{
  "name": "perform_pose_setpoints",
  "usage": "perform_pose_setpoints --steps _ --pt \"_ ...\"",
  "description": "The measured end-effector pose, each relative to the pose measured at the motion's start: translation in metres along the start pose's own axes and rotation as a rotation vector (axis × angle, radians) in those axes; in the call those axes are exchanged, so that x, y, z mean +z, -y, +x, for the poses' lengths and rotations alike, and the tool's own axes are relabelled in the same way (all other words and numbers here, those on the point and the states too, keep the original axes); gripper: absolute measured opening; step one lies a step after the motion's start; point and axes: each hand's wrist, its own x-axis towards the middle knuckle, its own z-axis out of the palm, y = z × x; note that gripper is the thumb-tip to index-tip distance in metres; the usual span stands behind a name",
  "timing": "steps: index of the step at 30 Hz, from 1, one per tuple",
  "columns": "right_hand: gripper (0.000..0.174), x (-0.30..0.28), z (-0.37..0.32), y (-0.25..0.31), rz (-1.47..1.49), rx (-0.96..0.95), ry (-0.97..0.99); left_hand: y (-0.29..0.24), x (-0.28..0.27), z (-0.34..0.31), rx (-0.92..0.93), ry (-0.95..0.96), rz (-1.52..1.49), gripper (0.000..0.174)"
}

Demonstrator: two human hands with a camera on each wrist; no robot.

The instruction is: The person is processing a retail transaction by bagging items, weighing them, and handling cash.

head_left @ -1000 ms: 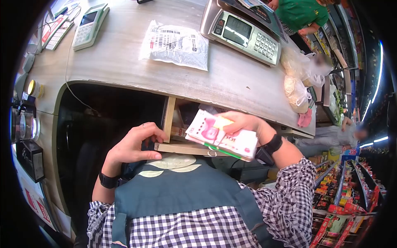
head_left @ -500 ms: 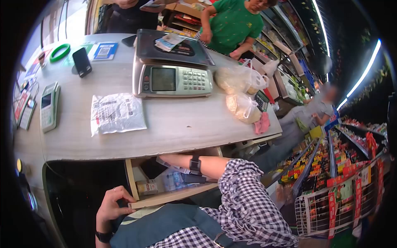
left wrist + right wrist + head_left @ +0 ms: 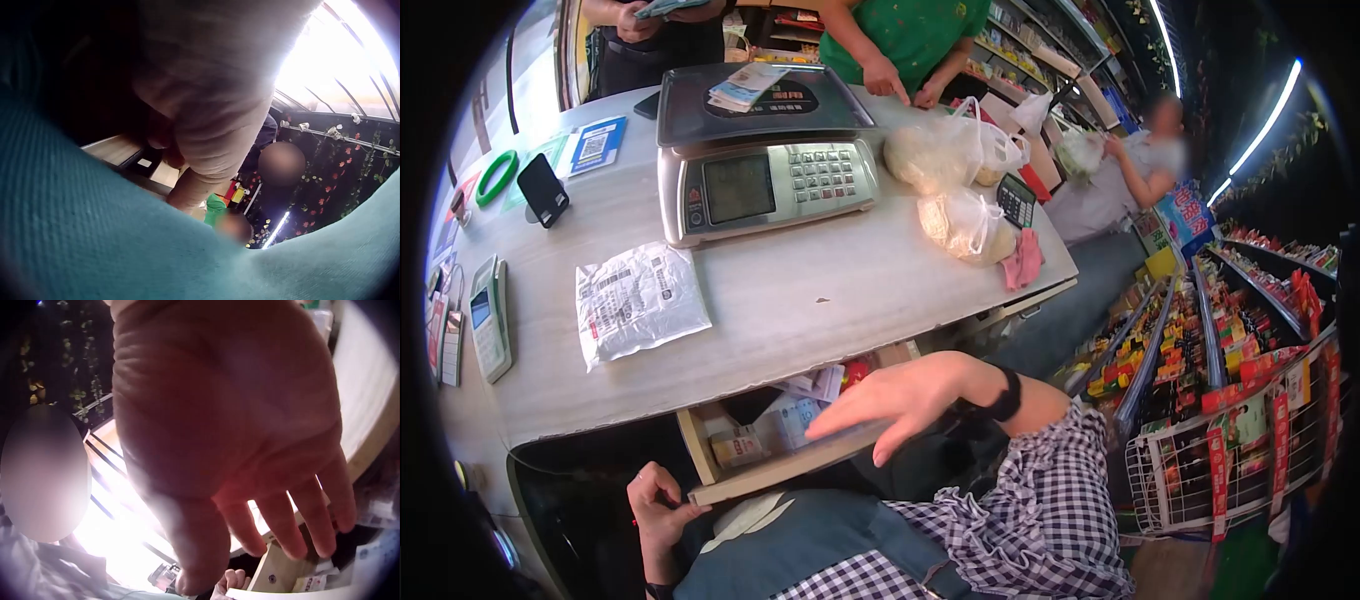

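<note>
In the head view my left hand is at the left corner of a pulled-out wooden drawer, its thumb and curled fingers pinching the front board. My right hand hovers above the drawer's front with nothing in it; the right wrist view shows its fingers stretched out and slightly spread. Inside the drawer lie bluish banknotes, a small printed box and something red. The counter edge and my right hand hide part of the drawer. In the left wrist view, the fingertips are hidden.
On the counter stand a weighing scale with banknotes on its plate, a white parcel, a card terminal, plastic bags and a calculator. Two people are across the counter, one holding notes.
My right hand held a bundle of pink banknotes, then reached into the drawer, and is now out and empty. My left hand has stayed at the drawer's corner. The head view has turned upward.
</note>
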Motion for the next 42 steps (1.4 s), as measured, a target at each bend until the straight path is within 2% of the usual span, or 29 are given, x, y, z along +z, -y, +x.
perform_pose_setpoints --steps 2,3,4,6,7,8,10,12,13,14,16,17,18,19,20,22,23,24,26,27,28,30,31,32,34,35,37,40,42 --pt "0.087 0.019 -0.016 0.0 -0.357 -0.063 -0.49 0.0 0.002 0.008 0.023 -0.11 0.016 0.055" --pt "0.092 0.031 -0.017 -0.004 -0.427 -0.063 -0.65 0.0 0.004 0.012 -0.006 -0.143 -0.003 0.055" --pt "0.092 0.04 -0.017 -0.004 -0.421 -0.059 -0.662 0.003 0.004 0.016 0.024 -0.159 0.016 0.053" --pt "0.092 0.054 -0.017 -0.004 -0.65 0.225 -0.887 0.005 0.01 0.021 -0.026 -0.228 -0.03 0.049" --pt "0.092 0.061 -0.017 -0.016 -0.667 0.271 -0.991 0.008 0.01 0.024 -0.025 -0.216 -0.025 0.049" --pt "0.092 0.065 -0.019 -0.036 -0.659 0.273 -1.001 0.015 0.009 0.027 -0.067 -0.252 -0.043 0.045" --pt "0.092 0.071 -0.025 -0.071 -0.89 0.489 -1.249 0.012 0.014 0.033 -0.11 -0.284 -0.057 0.041" --pt "0.074 0.067 -0.048 -0.08 -0.734 0.399 -1.473 -0.011 0.027 0.045 -0.246 -0.35 -0.207 0.035" --pt "0.067 0.063 -0.063 -0.091 -0.649 0.318 -1.586 -0.007 0.027 0.046 -0.217 -0.346 -0.213 0.031" --pt "0.053 0.058 -0.08 -0.096 -0.612 0.32 -1.751 -0.007 0.032 0.047 -0.209 -0.36 -0.209 0.031" --pt "0.041 0.05 -0.125 -0.127 -0.639 0.418 -2.013 -0.009 0.041 0.05 -0.112 -0.381 -0.3 0.029" --pt "0.043 0.045 -0.155 -0.153 -0.718 0.552 -2.074 -0.007 0.04 0.05 -0.084 -0.358 -0.318 0.026" --pt "0.045 0.04 -0.183 -0.182 -0.685 0.573 -2.141 -0.009 0.042 0.051 -0.072 -0.369 -0.319 0.026" --pt "0.05 0.036 -0.207 -0.193 -0.849 0.732 -2.091 -0.012 0.043 0.051 -0.082 -0.366 -0.324 0.024" --pt "0.05 0.031 -0.226 -0.204 -0.858 0.718 -2.091 -0.015 0.044 0.05 -0.096 -0.361 -0.327 0.022" --pt "0.053 0.026 -0.261 -0.24 -0.916 0.816 -1.967 -0.019 0.043 0.05 -0.113 -0.364 -0.295 0.02" --pt "0.056 0.027 -0.289 -0.296 -0.788 0.939 -1.789 -0.022 0.041 0.049 -0.135 -0.356 -0.261 0.019" --pt "0.056 0.024 -0.297 -0.297 -0.789 0.933 -1.791 -0.026 0.038 0.049 -0.132 -0.36 -0.259 0.019" --pt "0.053 0.016 -0.305 -0.286 -0.386 0.668 -1.819 -0.037 0.031 0.05 -0.18 -0.276 -0.25 0.015" --pt "0.044 0.013 -0.308 -0.282 -0.443 0.705 -1.827 -0.041 0.028 0.051 -0.171 -0.269 -0.198 0.017" --pt "0.044 0.011 -0.304 -0.268 -0.448 0.706 -1.837 -0.042 0.024 0.051 -0.144 -0.25 -0.224 0.016" --pt "0.033 -0.005 -0.294 -0.242 -0.38 1.049 -1.798 -0.052 0.024 0.058 0.008 -0.267 -0.146 0.012" --pt "0.026 -0.01 -0.285 -0.242 -0.631 0.917 -1.961 -0.055 0.019 0.062 0.071 -0.213 -0.137 0.014" --pt "0.026 -0.013 -0.272 -0.236 -0.645 0.912 -1.98 -0.06 0.017 0.067 0.094 -0.213 -0.141 0.014" --pt "0.028 -0.019 -0.246 -0.219 -0.652 0.82 -2.158 -0.069 0.017 0.081 0.245 -0.215 0.087 0.021" --pt "0.028 -0.022 -0.239 -0.229 -0.66 0.814 -2.178 -0.066 0.012 0.082 0.181 -0.192 0.121 0.031" --pt "0.03 -0.028 -0.227 -0.244 -0.445 0.387 -2.309 -0.064 0.014 0.086 0.173 -0.156 0.159 0.032" --pt "0.035 -0.024 -0.226 -0.251 -0.443 0.461 -2.297 -0.062 0.017 0.087 0.11 -0.125 0.251 0.039" --pt "0.037 -0.023 -0.229 -0.259 -0.356 0.399 -2.283 -0.064 0.015 0.085 0.136 -0.059 0.319 0.036"
